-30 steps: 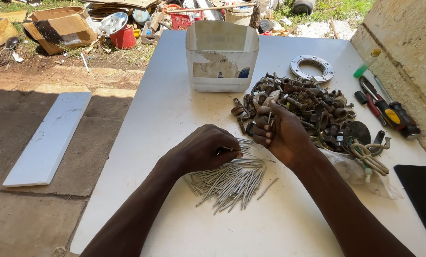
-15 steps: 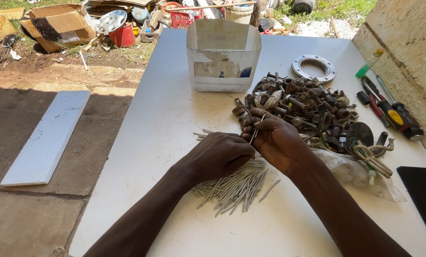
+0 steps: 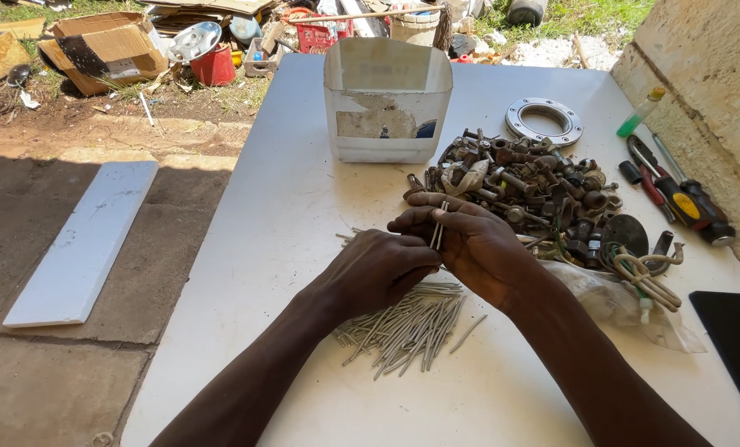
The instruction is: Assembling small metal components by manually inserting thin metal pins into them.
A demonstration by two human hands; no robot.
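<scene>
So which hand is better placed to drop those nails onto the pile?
Probably the right hand: its fingers already pinch a few nails just above the pile. The left hand looks curled, beside it.

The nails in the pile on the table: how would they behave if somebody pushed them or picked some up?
The nails look thin, straight and stiff, so they would probably not bend. Being round and loose on the smooth white table, they may roll or scatter. Their slimness suggests single ones could slip from fingers.

The left hand [image 3: 382, 269] covers the upper part of the nail pile [image 3: 407, 327], and its fingertips are tucked out of sight. The dark flat slab [image 3: 738, 339] runs off the right edge. What lies inside the cut plastic container [image 3: 386, 99] cannot be told.
</scene>
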